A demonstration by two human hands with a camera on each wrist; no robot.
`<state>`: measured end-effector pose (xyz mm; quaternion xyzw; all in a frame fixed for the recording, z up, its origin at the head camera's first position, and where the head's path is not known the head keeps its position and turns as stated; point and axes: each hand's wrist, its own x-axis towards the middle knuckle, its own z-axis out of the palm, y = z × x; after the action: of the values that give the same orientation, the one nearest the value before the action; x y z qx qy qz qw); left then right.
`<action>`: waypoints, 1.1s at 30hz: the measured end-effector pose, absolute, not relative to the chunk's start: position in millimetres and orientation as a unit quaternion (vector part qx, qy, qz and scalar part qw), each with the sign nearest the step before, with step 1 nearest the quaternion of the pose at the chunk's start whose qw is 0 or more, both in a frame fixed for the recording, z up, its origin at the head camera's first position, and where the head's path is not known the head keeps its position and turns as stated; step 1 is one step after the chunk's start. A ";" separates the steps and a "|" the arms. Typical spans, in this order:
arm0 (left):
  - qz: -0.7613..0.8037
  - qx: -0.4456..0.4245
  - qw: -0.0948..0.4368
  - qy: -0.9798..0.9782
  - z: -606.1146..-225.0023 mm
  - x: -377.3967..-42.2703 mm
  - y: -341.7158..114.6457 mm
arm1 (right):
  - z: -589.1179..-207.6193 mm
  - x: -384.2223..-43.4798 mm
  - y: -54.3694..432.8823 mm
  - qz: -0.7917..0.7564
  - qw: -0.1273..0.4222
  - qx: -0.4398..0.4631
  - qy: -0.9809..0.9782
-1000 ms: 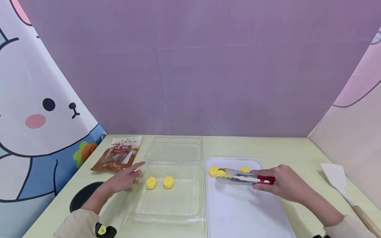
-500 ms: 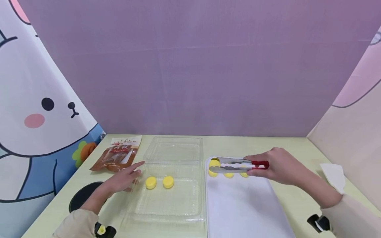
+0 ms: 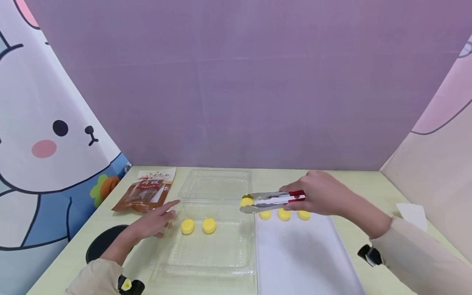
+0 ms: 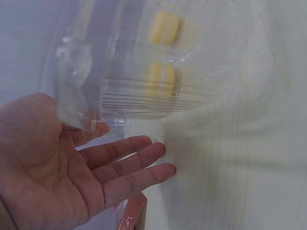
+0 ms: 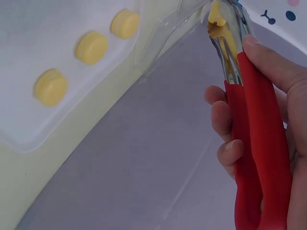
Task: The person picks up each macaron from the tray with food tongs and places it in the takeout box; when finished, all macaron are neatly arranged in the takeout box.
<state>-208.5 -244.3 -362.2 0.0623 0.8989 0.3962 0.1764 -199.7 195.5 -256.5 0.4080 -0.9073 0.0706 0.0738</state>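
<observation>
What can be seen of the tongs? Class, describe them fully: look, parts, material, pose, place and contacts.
The tongs have two arms, shiny and metal-looking toward the tips, with smooth red sleeves, perhaps plastic or rubber, at the grip end. The right hand holds them around the red part. Their tips pinch a yellow macaron-like piece. In the head view they are held up, lying nearly sideways, tips pointing left, seen by the right edge of the clear container.

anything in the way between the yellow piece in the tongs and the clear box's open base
Nothing visible: the lid is folded back behind the base, and the left hand is on the side away from the yellow piece.
</observation>
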 end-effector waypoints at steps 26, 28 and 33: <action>0.407 0.066 0.176 0.894 -360.7 -205.9 -245.3 | -264.1 -214.1 120.0 -0.045 -0.008 0.398 -0.916; 0.406 0.067 0.176 0.894 -361.1 -206.5 -245.4 | -265.1 -214.1 117.9 -0.054 -0.002 0.405 -0.913; 0.401 0.066 0.176 0.897 -362.2 -207.8 -245.2 | -270.6 -214.6 112.4 -0.069 0.015 0.412 -0.908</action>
<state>-207.8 -245.2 -362.2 0.0656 0.8966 0.4012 0.1756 -214.6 112.4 -270.6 0.4122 -0.9083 -0.0693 0.0148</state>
